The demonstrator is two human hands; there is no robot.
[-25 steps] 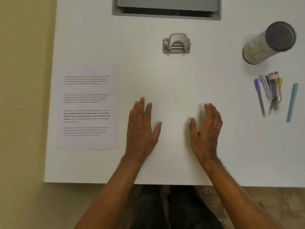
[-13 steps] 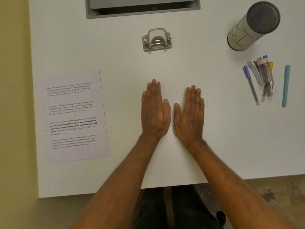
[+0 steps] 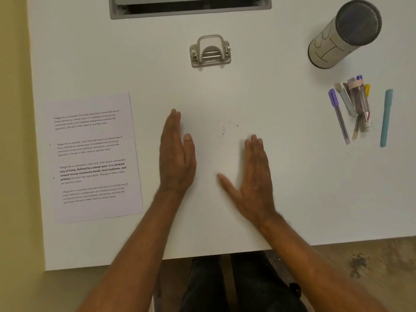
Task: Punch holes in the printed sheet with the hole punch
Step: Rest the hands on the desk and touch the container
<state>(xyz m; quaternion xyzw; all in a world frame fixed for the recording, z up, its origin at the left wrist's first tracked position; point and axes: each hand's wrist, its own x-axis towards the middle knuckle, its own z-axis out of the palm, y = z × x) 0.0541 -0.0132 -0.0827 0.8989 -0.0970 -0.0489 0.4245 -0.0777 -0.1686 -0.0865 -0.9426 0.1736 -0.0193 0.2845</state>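
Both hands flat-fingered and holding nothing over bare table (image 3: 292,188): left hand (image 3: 176,158), right hand (image 3: 254,176), apart, perhaps touching it. Sheet (image 3: 94,158) left of them; punch (image 3: 210,51) beyond

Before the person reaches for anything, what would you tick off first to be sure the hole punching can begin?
1. Printed sheet lies flat on the table, nothing on top of it: ok.
2. Hole punch stands apart from the sheet, with nothing between it and the hands: ok.
3. Left hand holds nothing, fingers straight: ok.
4. Right hand holds nothing, fingers straight: ok.
5. Pens and the cylinder lie far off to the right, out of the way: ok.
6. Punch slot free of old paper: cannot tell.
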